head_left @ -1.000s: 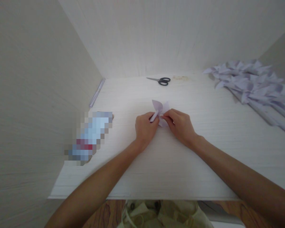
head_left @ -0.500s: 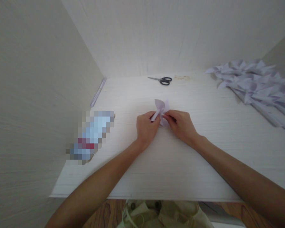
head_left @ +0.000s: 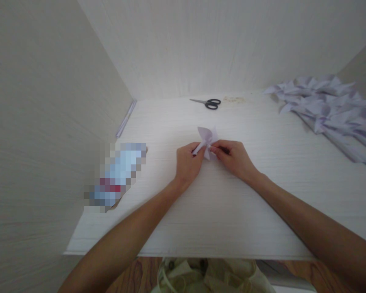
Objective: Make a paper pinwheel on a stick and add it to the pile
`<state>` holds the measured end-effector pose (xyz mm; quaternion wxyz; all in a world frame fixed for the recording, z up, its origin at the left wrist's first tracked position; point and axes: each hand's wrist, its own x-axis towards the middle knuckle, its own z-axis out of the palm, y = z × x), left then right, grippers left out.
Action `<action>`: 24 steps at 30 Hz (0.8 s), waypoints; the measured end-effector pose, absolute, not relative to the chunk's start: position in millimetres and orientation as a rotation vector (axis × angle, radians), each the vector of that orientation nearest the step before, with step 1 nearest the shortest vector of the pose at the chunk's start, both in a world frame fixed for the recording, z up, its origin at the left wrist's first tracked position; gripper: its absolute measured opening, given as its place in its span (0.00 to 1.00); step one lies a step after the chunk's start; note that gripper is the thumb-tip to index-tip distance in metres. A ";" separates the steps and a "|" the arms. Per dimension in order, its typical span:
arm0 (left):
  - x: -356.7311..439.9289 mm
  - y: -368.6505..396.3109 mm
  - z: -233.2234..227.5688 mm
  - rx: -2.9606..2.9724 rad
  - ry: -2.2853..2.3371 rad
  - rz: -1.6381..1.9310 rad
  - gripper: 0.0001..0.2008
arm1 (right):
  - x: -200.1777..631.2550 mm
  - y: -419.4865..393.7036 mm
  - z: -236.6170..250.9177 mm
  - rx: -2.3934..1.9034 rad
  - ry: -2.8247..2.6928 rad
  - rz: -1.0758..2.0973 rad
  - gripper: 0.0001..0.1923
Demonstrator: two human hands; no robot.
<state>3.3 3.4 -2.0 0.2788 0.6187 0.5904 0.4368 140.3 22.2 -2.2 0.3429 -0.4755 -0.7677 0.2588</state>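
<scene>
Between my two hands, above the middle of the white table, is a white paper pinwheel (head_left: 205, 134) with pointed, curled blades. My left hand (head_left: 189, 160) is closed around it from the left, and a rolled piece of paper shows beside the thumb. From the right, my right hand (head_left: 230, 156) pinches the pinwheel near its centre with thumb and forefinger. The fingers hide part of the lower blades and whatever lies at the centre.
Scissors (head_left: 210, 103) with black handles lie behind my hands, near the back wall. A pile of white paper pinwheels on rolled paper sticks (head_left: 323, 106) fills the back right. Thin paper strips (head_left: 126, 118) lean by the left wall, and a blurred-out phone-like object (head_left: 120, 173) lies at left.
The fingers of my right hand have shifted slightly at the pinwheel's centre, and the pinwheel has turned a little. The other things stay where they were.
</scene>
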 end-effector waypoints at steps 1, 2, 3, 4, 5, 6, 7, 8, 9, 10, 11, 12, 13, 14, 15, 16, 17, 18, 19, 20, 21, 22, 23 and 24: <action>3.2 3.6 -2.2 1.653 1.580 1.171 0.12 | 140.3 22.4 -2.3 -1.235 -1.994 0.673 0.10; 3.0 3.9 -2.5 1.649 1.574 1.172 0.12 | 140.4 22.6 -2.3 -1.234 -1.995 0.672 0.10; 2.7 4.1 -3.1 1.645 1.566 1.175 0.12 | 140.3 22.8 -2.2 -1.235 -1.997 0.670 0.10; 2.4 4.3 -3.6 1.642 1.557 1.180 0.12 | 140.3 22.9 -2.0 -1.237 -1.997 0.668 0.10; 2.2 4.5 -4.3 1.641 1.547 1.184 0.13 | 140.4 22.9 -1.8 -1.241 -1.997 0.666 0.10; 1.9 4.6 -4.8 1.640 1.542 1.190 0.13 | 140.4 22.9 -1.6 -1.245 -1.996 0.665 0.10; 1.7 4.7 -5.2 1.640 1.538 1.193 0.13 | 140.5 22.8 -1.5 -1.248 -1.998 0.664 0.10; 1.7 4.7 -5.5 1.639 1.536 1.194 0.13 | 140.5 22.7 -1.3 -1.250 -1.999 0.663 0.10; 1.6 4.7 -5.6 1.638 1.537 1.195 0.13 | 140.6 22.6 -1.2 -1.252 -1.999 0.663 0.10; 1.6 4.6 -5.4 1.638 1.538 1.195 0.14 | 140.7 22.6 -1.1 -1.252 -1.999 0.664 0.10; 1.6 4.4 -5.1 1.637 1.539 1.195 0.14 | 140.8 22.5 -1.1 -1.250 -2.000 0.665 0.10; 1.7 4.2 -4.6 1.637 1.542 1.195 0.14 | 140.8 22.6 -1.0 -1.249 -1.999 0.667 0.10; 1.7 3.9 -4.0 1.640 1.546 1.193 0.13 | 140.8 22.6 -1.0 -1.250 -1.999 0.669 0.10; 1.7 3.7 -3.4 1.647 1.554 1.194 0.13 | 140.9 22.7 -1.1 -1.250 -1.999 0.672 0.10; 1.8 3.5 -2.7 1.656 1.564 1.193 0.13 | 140.8 22.9 -1.1 -1.249 -2.000 0.675 0.10; 1.9 3.3 -2.2 1.667 1.575 1.191 0.13 | 140.8 23.1 -1.3 -1.248 -2.002 0.676 0.10; 2.0 3.2 -1.8 1.678 1.585 1.187 0.13 | 140.7 23.2 -1.5 -1.246 -2.005 0.675 0.11; 2.3 3.2 -1.5 1.689 1.596 1.182 0.13 | 140.6 23.4 -1.7 -1.244 -2.009 0.673 0.11; 2.5 3.2 -1.3 1.697 1.606 1.178 0.13 | 140.5 23.6 -1.9 -1.244 -2.011 0.669 0.11; 2.8 3.2 -1.3 1.703 1.613 1.173 0.13 | 140.4 23.7 -2.1 -1.246 -2.013 0.664 0.11; 3.0 3.2 -1.3 1.709 1.617 1.171 0.13 | 140.3 23.8 -2.4 -1.250 -2.015 0.660 0.10; 3.2 3.2 -1.4 1.714 1.620 1.170 0.13 | 140.3 23.9 -2.6 -1.255 -2.015 0.656 0.10; 3.3 3.2 -1.4 1.717 1.622 1.171 0.13 | 140.3 23.9 -2.7 -1.259 -2.012 0.656 0.10; 3.3 3.1 -1.5 1.719 1.623 1.171 0.13 | 140.4 23.9 -2.9 -1.261 -2.008 0.659 0.10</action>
